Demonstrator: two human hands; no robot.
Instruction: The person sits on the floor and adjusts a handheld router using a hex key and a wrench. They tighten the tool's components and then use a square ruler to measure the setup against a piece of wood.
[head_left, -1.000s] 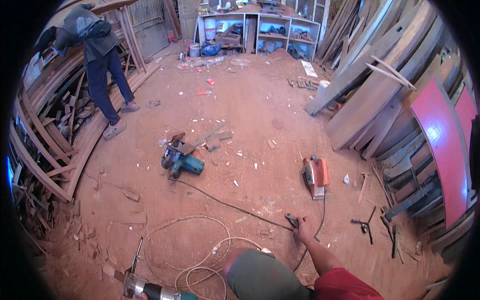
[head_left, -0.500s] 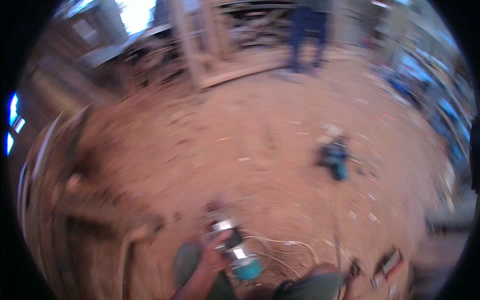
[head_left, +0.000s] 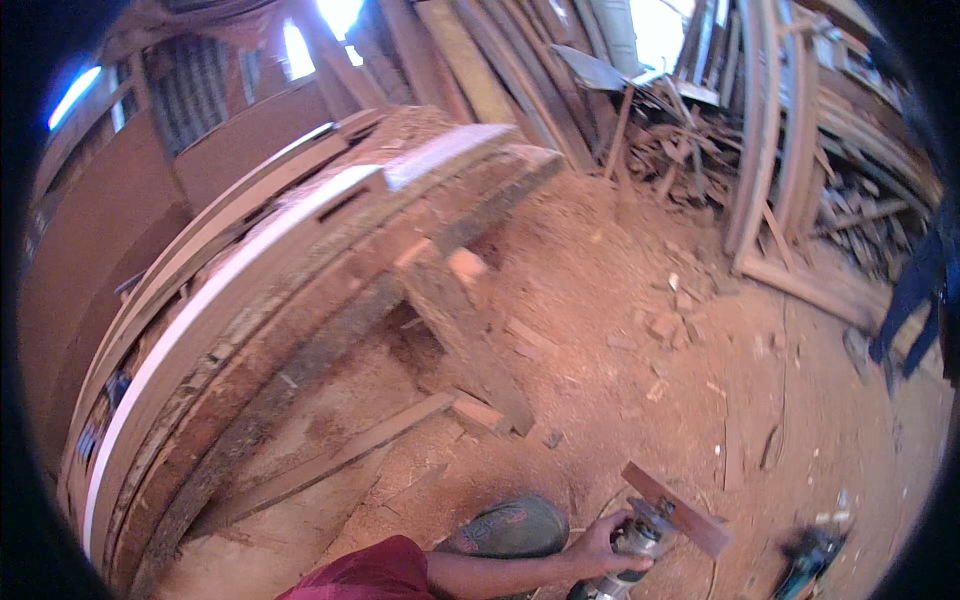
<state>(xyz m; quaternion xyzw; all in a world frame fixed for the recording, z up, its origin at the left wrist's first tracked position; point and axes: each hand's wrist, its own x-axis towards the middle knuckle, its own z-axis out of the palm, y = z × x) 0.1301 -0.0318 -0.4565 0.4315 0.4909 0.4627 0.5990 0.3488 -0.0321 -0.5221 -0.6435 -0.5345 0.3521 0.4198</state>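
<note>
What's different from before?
The view swung left, onto the wooden bench; the right hand went out. The brown plate of the power tool, leftward at first, now points up-right. The left hand still holds it; the teal saw stays on the floor.

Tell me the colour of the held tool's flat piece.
The flat piece is reddish brown, seen best in the head view.

The power tool (head_left: 640, 545) was silver and black, its board (head_left: 692, 518) reddish-brown; the sleeve (head_left: 370, 572) was deep red and the trouser knee (head_left: 512, 525) grey-green with pinkish markings. The floor (head_left: 600, 380) was dusty orange-brown, the desk (head_left: 340, 333) mottled brown, and a strip (head_left: 230, 268) bright white. A second tool (head_left: 812, 562) showed teal and black, the co-worker's trousers (head_left: 912, 305) dark blue, the corrugated sheet (head_left: 195, 112) ridged grey.
</note>
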